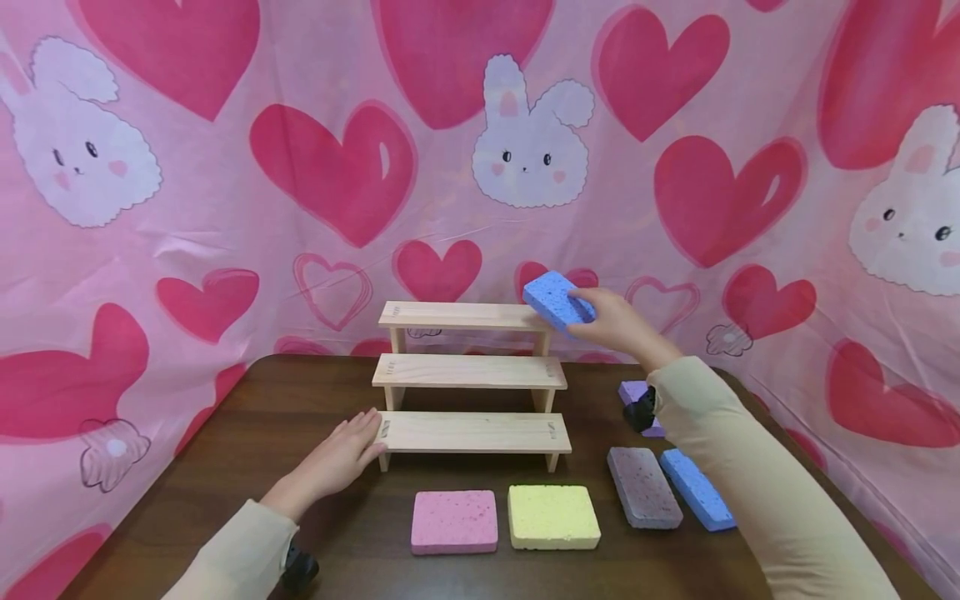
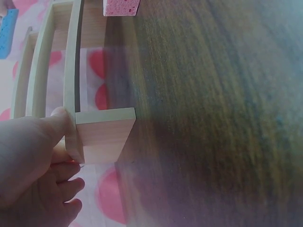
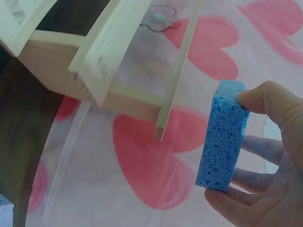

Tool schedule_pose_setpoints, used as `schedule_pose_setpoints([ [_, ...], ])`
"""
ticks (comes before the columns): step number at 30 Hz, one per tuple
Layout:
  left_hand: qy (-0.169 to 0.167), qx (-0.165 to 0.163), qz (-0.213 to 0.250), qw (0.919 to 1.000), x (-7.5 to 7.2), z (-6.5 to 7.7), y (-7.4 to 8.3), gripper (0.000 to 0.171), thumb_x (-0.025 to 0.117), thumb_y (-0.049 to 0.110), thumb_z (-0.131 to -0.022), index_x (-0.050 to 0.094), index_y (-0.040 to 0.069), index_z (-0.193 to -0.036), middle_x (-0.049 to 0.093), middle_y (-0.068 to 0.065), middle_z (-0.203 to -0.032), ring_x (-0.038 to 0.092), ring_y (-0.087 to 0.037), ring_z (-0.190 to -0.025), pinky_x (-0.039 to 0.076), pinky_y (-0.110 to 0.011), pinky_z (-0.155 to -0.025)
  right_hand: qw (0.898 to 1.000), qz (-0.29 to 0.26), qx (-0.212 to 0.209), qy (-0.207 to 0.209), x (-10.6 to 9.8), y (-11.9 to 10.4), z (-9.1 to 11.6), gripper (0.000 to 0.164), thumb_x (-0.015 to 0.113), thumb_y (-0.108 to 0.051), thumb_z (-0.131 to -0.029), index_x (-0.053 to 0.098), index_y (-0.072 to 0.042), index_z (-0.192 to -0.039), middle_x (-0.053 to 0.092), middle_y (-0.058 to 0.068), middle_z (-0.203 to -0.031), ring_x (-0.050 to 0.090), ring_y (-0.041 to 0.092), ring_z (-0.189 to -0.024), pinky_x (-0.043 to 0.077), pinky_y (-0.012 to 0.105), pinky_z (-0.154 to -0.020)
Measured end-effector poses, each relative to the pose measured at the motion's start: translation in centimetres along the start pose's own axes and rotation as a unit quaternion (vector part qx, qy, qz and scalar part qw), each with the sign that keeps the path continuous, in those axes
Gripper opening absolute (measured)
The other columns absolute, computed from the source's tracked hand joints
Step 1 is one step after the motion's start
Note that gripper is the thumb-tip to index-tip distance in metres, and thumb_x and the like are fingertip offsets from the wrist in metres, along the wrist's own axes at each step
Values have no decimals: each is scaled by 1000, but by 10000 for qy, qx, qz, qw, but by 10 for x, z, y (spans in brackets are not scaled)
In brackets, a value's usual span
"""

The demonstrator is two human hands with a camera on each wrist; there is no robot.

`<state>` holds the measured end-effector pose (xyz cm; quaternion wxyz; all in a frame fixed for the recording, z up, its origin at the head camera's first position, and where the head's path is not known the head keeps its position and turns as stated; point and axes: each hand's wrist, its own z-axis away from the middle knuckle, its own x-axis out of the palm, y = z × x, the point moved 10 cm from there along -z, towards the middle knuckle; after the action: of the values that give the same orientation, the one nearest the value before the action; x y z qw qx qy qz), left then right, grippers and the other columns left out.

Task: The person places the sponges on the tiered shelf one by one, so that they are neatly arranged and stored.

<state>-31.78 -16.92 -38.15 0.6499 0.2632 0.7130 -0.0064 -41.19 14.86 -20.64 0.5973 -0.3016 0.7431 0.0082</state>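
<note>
My right hand (image 1: 617, 321) grips a blue sponge (image 1: 553, 298) by its edges, thumb on one end and fingertips on the other. It is raised beside the right end of the top step of a three-tier wooden stand (image 1: 472, 432). In the right wrist view the blue sponge (image 3: 222, 142) is apart from the top board's end. My left hand (image 1: 336, 457) is at the left end of the lowest step. The left wrist view has the thumb and index finger pinching that board's corner (image 2: 72, 137). All three steps carry nothing.
In front of the stand lie a pink sponge (image 1: 453, 523) and a yellow sponge (image 1: 553, 518). To their right are a greyish-purple sponge (image 1: 643, 487) and another blue sponge (image 1: 696, 487). A purple sponge (image 1: 632, 390) is partly hidden behind my right wrist. A heart-printed cloth (image 1: 450, 183) hangs behind the table.
</note>
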Motion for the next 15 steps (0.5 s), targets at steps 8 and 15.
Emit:
schedule_pose_setpoints([
  [8, -22, -43, 26, 10000, 1, 0, 0, 55, 54, 23, -93, 37, -11, -134, 34, -27, -139, 28, -42, -129, 20, -54, -104, 9998, 81, -150, -110, 8, -20, -9, 62, 65, -20, -80, 44, 0, -134, 45, 22, -133, 42, 37, -118, 35, 52, -96],
  [15, -10, -12, 41, 10000, 1, 0, 0, 56, 54, 23, -93, 38, -11, -134, 34, -28, -139, 28, -42, -129, 21, -54, -104, 9992, -55, -361, -155, 19, -36, -16, 61, 65, -19, -79, 45, 0, -133, 45, 21, -131, 43, 35, -118, 35, 49, -98],
])
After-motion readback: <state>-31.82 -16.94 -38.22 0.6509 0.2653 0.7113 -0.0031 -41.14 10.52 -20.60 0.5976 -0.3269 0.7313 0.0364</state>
